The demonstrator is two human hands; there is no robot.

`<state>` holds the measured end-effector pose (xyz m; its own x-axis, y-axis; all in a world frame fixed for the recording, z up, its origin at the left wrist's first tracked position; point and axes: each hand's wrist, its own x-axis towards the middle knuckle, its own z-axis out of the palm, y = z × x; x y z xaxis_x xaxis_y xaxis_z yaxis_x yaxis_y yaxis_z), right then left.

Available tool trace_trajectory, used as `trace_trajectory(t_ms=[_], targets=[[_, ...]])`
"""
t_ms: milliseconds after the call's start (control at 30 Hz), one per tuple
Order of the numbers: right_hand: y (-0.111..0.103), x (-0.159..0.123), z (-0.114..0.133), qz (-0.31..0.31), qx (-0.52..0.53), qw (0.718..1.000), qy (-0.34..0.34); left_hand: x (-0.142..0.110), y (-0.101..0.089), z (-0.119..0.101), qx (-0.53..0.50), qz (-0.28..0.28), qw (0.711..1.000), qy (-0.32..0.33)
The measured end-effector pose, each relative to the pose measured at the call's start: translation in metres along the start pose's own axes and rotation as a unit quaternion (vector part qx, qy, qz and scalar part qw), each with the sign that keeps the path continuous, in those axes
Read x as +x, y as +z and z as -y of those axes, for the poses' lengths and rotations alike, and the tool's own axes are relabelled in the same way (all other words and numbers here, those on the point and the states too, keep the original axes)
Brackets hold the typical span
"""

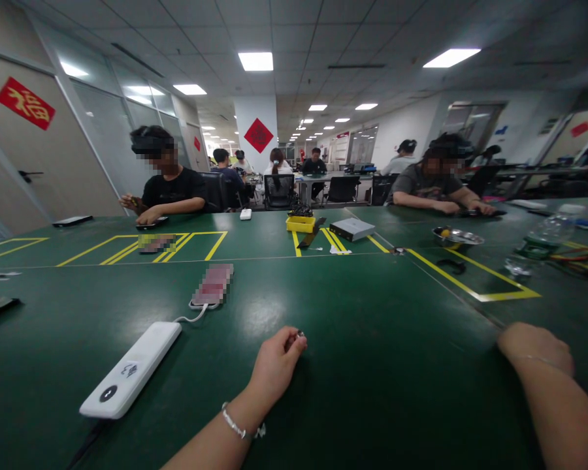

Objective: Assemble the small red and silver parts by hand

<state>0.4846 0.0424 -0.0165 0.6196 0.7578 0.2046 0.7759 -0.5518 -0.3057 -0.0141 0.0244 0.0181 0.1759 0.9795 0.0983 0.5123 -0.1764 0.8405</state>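
Note:
My left hand (pixel 277 365) is in the middle front of the green table (pixel 372 307), with thumb and fingers pinched together. A small shiny metal piece (pixel 300 333) shows at the fingertips, too small to name. My right hand (pixel 536 349) rests on the table at the far right, its back toward me and its fingers hidden. Left of my left hand lies a long white device (pixel 132 372) with a round dark button. A white cable (pixel 193 318) joins it to a phone (pixel 214 285) with a blurred screen.
Beyond are a yellow box (pixel 300 224), a grey box (pixel 351 228), a metal bowl (pixel 458 236) and a plastic bottle (pixel 551 235). Yellow tape (pixel 509 296) marks areas on the table. Two people with headsets sit across, their hands on or near the table.

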Motion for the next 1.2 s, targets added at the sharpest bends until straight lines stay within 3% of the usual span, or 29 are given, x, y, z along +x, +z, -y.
trace_trajectory(t_ms=[67,100,200,267,333,400,467,567,667,900,1200], targets=[[-0.014,-0.012,0.025,0.029,-0.013,0.999,0.043,0.001,0.001,0.000,-0.006,-0.006,1.000,-0.004],[-0.020,-0.019,0.041,0.042,0.006,0.999,0.033,0.001,0.002,0.000,-0.007,-0.009,1.000,-0.005],[-0.024,-0.040,0.096,0.065,0.096,0.992,-0.050,0.002,0.003,-0.001,-0.006,-0.008,1.000,-0.005],[-0.015,-0.061,0.135,0.110,0.203,0.969,-0.082,0.002,0.003,-0.001,-0.002,-0.003,1.000,-0.005],[-0.003,-0.089,0.174,0.186,0.384,0.900,-0.095,0.001,0.002,-0.002,0.001,-0.001,1.000,-0.003],[0.005,-0.123,0.209,0.258,0.544,0.796,-0.068,0.001,0.002,-0.002,0.005,0.000,1.000,-0.001],[0.007,-0.156,0.235,0.315,0.620,0.718,-0.015,0.001,0.003,-0.002,0.009,-0.003,1.000,0.004],[0.004,-0.191,0.256,0.408,0.658,0.632,0.040,0.001,0.005,0.000,0.010,-0.002,1.000,0.019],[0.000,-0.204,0.258,0.499,0.643,0.580,0.037,0.002,0.007,0.002,-0.009,0.013,0.999,0.030],[0.000,-0.204,0.255,0.544,0.623,0.562,-0.006,0.002,0.006,0.004,-0.062,0.022,0.997,0.041],[0.006,-0.209,0.256,0.525,0.635,0.566,-0.018,0.000,0.008,0.001,-0.007,-0.020,0.997,0.070]])
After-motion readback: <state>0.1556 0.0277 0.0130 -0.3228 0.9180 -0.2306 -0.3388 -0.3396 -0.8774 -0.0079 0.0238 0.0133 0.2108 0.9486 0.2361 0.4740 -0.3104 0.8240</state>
